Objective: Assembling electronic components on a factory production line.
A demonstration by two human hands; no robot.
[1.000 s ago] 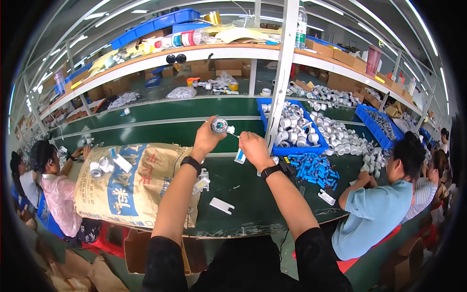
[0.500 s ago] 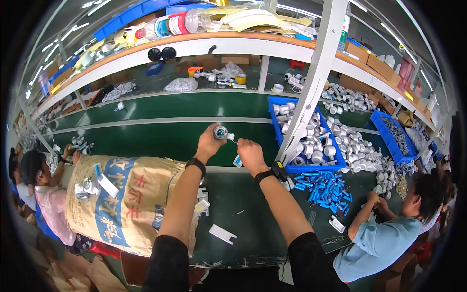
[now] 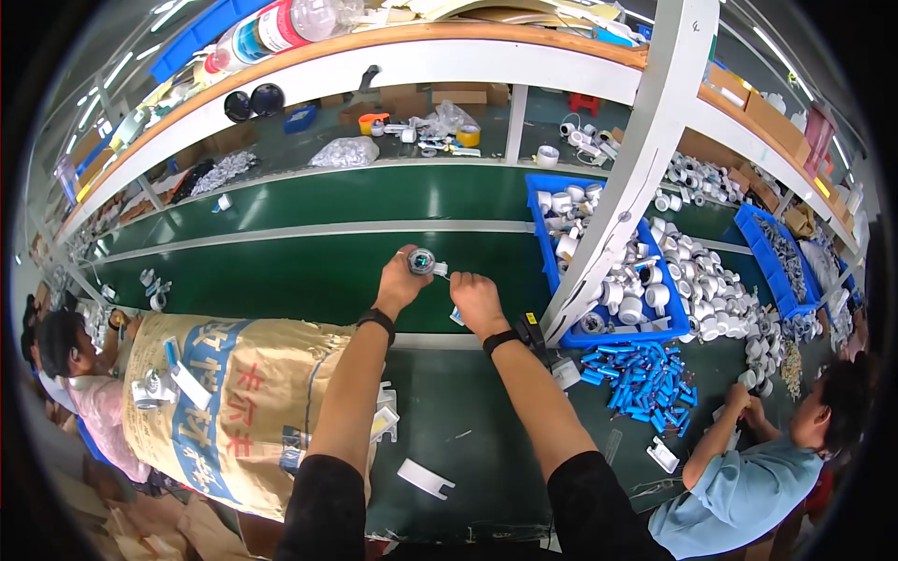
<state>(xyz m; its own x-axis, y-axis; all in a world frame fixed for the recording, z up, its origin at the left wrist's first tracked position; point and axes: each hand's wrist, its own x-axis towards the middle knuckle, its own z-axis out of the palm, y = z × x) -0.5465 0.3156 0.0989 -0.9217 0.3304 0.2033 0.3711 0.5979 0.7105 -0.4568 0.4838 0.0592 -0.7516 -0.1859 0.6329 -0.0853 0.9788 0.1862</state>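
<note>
My left hand [image 3: 400,284] is closed around a small round white-and-grey device [image 3: 422,261] with a dark glassy front, held up over the green bench. A short white piece [image 3: 440,268] juts from the device's right side. Close beside it, my right hand [image 3: 476,303] has its fingers pinched together near that white piece; what they grip is too small to make out. A small blue-and-white part [image 3: 456,316] shows just below the right fingers, and I cannot tell whether it hangs from them. Both wrists wear black bands.
A printed paper sack [image 3: 271,402] lies left, bearing a device. White plates [image 3: 426,478] rest on the bench. Rightward are a blue crate [image 3: 608,339] of white housings, blue cylindrical cells [image 3: 645,383] and a white post [image 3: 645,140]. People work at both sides.
The view has shifted a little, so the shelf and crate appear displaced. My hands keep nearly the same pose around the device, the right one slightly nearer its white piece.
</note>
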